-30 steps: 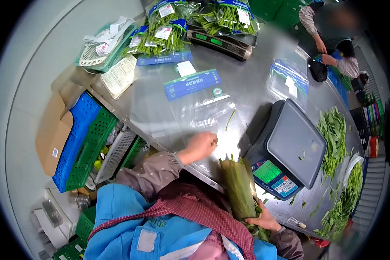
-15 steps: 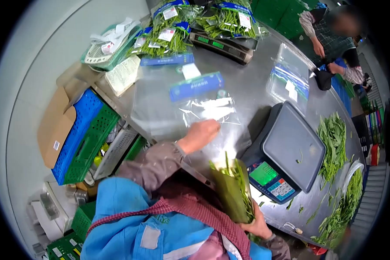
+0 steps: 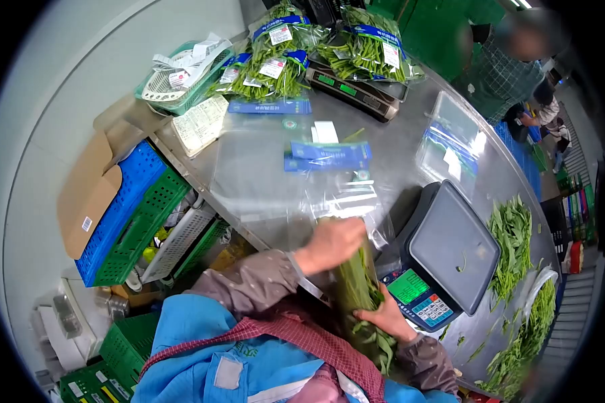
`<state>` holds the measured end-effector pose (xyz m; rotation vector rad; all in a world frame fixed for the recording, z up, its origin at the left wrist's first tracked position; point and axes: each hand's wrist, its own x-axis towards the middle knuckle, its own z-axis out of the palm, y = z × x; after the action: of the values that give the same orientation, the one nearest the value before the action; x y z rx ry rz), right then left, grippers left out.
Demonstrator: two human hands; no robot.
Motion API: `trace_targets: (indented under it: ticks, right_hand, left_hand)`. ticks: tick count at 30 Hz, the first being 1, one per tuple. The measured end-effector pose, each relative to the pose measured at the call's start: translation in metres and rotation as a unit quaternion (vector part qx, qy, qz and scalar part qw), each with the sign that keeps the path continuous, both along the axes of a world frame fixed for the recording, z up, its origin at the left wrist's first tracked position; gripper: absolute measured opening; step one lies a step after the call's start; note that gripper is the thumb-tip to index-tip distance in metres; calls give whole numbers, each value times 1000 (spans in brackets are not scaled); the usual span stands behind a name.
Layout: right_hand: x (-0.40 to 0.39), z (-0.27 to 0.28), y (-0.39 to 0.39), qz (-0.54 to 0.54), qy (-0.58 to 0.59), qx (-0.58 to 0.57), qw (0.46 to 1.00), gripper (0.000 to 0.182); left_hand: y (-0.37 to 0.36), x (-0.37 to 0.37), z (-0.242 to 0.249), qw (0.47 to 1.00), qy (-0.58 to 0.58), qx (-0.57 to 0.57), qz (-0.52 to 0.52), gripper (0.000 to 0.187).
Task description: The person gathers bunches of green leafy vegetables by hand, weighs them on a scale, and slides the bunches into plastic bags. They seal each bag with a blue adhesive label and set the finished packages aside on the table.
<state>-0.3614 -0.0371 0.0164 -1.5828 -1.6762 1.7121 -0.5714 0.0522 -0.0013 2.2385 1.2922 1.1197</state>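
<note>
My right hand [image 3: 386,319] is wrapped around the lower part of a bundle of leafy greens [image 3: 356,289], held slantwise in front of my apron. Its leaves stick out at the bottom, and a dull green sheet seems to go around the stems. My left hand [image 3: 335,245] is closed at the stem end, pinching the near edge of a clear plastic bag [image 3: 366,195] with a blue printed band. The stem tips are partly hidden behind that hand and the bag film. More clear bags lie flat under this one.
Right of my hands stands a digital scale [image 3: 454,245], with loose greens [image 3: 511,248] beyond it. Packed bags of greens [image 3: 275,67] sit at the back beside a second scale [image 3: 353,91]. A basket [image 3: 185,74], notebook [image 3: 200,124] and crates [image 3: 141,215] are left. A person [image 3: 504,74] stands across the table.
The bundle has risen toward the bag, and its stem end now meets the bag's near edge. My left hand has moved right and down onto that end. The person opposite has shifted.
</note>
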Motion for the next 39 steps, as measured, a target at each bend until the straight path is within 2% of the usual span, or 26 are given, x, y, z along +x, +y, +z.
trace_targets:
  ticks: [1,3,5,7,9,10,11,13,15,16,17,19,20,21,22,24,25,28,29,30,31,33,35,36,37,39]
  right_hand:
    - [3,-23,8,1,4,22,1000,82]
    - [-8,-5,30,-43,14,-59,997,78]
    - [-11,6,45,-57,-40,-51,996,75]
    - [-4,-20,50,-104,99,-57,988,68]
    - [-14,-12,63,-107,122,-96,982,63]
    - [-21,-6,72,-92,131,-99,982,59]
    - [-30,0,78,-75,141,-106,982,54]
    - [-43,-21,92,-77,200,-56,975,46]
    - [-49,-37,103,-117,246,-125,954,52]
    - [-51,-49,106,-121,232,-87,961,57]
    - [-52,-53,99,-152,283,-110,940,68]
    - [-57,-64,85,-162,109,17,981,80]
    - [-57,-36,75,-75,214,22,974,90]
    - [-59,-30,63,-73,174,58,980,97]
    - [-51,-55,55,-37,109,107,988,101]
    - [-50,-37,27,-33,128,125,983,103]
    - [-46,-36,13,-37,97,124,987,90]
    - [-36,-48,-21,-46,131,72,988,82]
    - [-39,-51,-34,-195,189,22,962,53]
    - [-40,-56,-43,-338,242,-29,909,31]
    - [-33,-76,-36,-377,349,-85,854,61]
    - [-43,-58,-20,-346,220,-47,911,47]
    - [-38,-81,1,-215,119,5,969,39]
    - [-33,-91,5,-186,29,93,978,23]
    - [-30,-86,-3,-187,32,92,977,23]
    - [-26,-60,-24,-61,-104,210,970,21]
  left_hand:
    - [-7,10,4,997,31,36,-54,17]
    - [-23,21,6,992,47,43,-104,17]
    - [-25,4,-9,995,50,53,-67,23]
    - [-23,-18,-25,998,59,20,12,34]
    - [-21,-16,-44,982,-75,-99,145,40]
    - [-13,-12,-68,939,-199,-207,188,40]
    - [-6,-10,-94,867,-314,-316,224,40]
    - [4,-18,-124,852,-343,-369,140,43]
    - [-17,-25,-93,936,-103,-330,65,40]
    - [-29,-35,-96,926,-84,-366,40,36]
    - [-37,-47,-97,913,-64,-402,16,33]
    - [-44,-65,-67,953,-52,-295,36,30]
    - [-47,-69,-58,949,-41,-307,57,30]
    - [-51,-75,-63,959,-34,-276,52,31]
    - [-56,-77,-58,958,-13,-282,56,31]
    - [-68,-82,-53,961,13,-269,54,28]
    - [-73,-81,-38,959,40,-275,61,24]
    - [-88,-98,-82,961,96,-249,78,38]
    - [-88,-103,-93,966,75,-238,64,44]
    - [-87,-106,-104,971,54,-226,50,50]
    - [-83,-104,-101,972,53,-225,49,50]
    - [-71,-98,-89,955,121,-269,25,22]
    - [-69,-95,-83,955,134,-263,20,19]
    - [-68,-95,-80,955,147,-259,19,16]
    - [-77,-97,-69,954,149,-259,18,16]
    - [-95,-101,-38,920,229,-312,-62,37]
